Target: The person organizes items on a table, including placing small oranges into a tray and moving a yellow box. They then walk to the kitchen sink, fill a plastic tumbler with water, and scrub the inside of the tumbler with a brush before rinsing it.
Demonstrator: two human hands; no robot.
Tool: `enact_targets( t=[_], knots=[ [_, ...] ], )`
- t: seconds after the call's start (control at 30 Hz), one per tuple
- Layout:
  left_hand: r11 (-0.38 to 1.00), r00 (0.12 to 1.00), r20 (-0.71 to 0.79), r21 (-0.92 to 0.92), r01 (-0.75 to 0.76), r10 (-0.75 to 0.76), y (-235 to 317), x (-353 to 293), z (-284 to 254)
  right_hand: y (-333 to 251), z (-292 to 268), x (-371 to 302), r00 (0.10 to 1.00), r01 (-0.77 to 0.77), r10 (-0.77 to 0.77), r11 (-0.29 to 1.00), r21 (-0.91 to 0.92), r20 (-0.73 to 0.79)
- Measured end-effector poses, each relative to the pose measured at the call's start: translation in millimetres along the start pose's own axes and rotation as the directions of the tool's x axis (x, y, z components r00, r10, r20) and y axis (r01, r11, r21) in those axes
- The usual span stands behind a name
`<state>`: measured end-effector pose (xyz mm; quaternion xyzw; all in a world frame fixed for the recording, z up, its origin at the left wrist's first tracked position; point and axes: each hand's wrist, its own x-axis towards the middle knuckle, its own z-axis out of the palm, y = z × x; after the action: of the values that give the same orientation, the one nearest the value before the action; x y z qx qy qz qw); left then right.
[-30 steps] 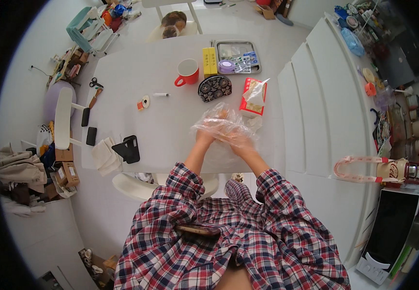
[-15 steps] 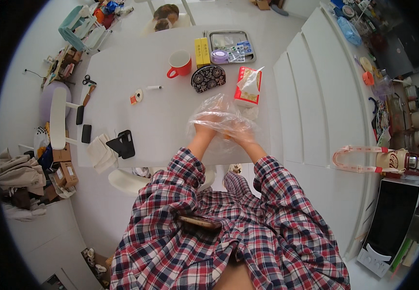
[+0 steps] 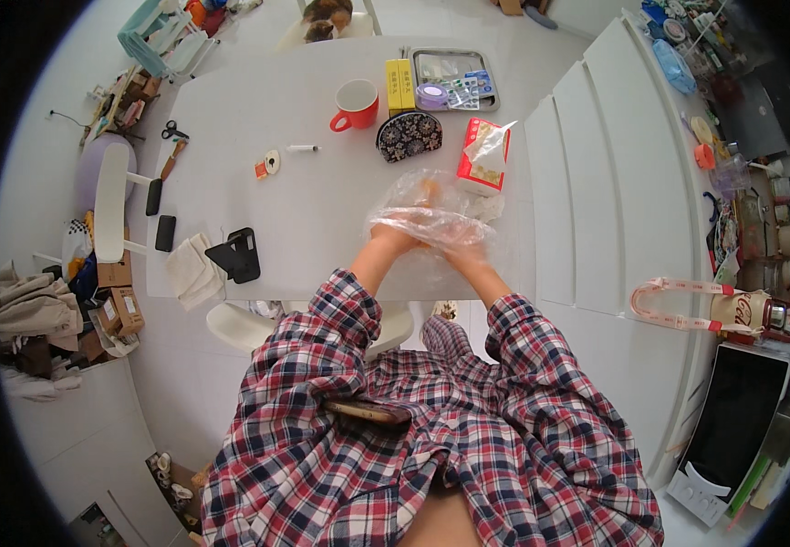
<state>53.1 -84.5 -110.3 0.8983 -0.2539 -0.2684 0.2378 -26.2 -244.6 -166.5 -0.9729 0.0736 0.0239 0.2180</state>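
A crinkled clear plastic bag [image 3: 404,190] is spread around both my hands above the near edge of the table. My left hand [image 3: 399,239] is closed on the bag's left side, its fingers partly covered by the film. On the right side, my right hand [image 3: 468,252] grips the bag too, blurred through the plastic. An orange piece [image 3: 429,190] shows inside the far part of the bag; its kind is unclear. Just beyond stands a red tissue pack [image 3: 483,159] with a tissue sticking out. A black floral pouch [image 3: 410,137] lies to its left.
Farther back are a red mug [image 3: 356,107], a yellow box [image 3: 400,87] and a metal tray [image 3: 495,91] with blister packs. A small syringe [image 3: 303,148], scissors [image 3: 173,131], a black phone case [image 3: 244,257] and cloths [image 3: 194,273] lie leftward. White drawers [image 3: 568,191] flank the table's right.
The orange piece now shows in the far part of the bag, beyond my hands, instead of between them. The view has shifted slightly, so the table things appear higher and farther right.
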Motion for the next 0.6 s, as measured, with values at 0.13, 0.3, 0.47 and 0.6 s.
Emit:
enact_targets(
  t=[0.13,0.3,0.47,0.6],
  knots=[
    [0.985,0.995,-0.025,-0.151,0.088,-0.093,9,-10,2,-18,-23,9,0.968,-0.140,0.145,0.989,-0.038,0.207],
    [0.962,0.975,-0.159,-0.250,0.113,-0.156,20,-14,18,-32,-39,1,0.886,-0.418,0.306,0.851,0.317,0.348],
    [0.952,0.986,-0.116,-0.294,0.082,-0.121,8,-33,3,-64,-45,-15,0.965,-0.181,0.094,0.916,0.359,0.246],
    [0.779,0.982,0.007,-0.608,0.152,-0.187,-21,-56,-11,-47,6,-34,0.996,0.079,-0.079,0.997,-0.006,-0.047]
  ],
)
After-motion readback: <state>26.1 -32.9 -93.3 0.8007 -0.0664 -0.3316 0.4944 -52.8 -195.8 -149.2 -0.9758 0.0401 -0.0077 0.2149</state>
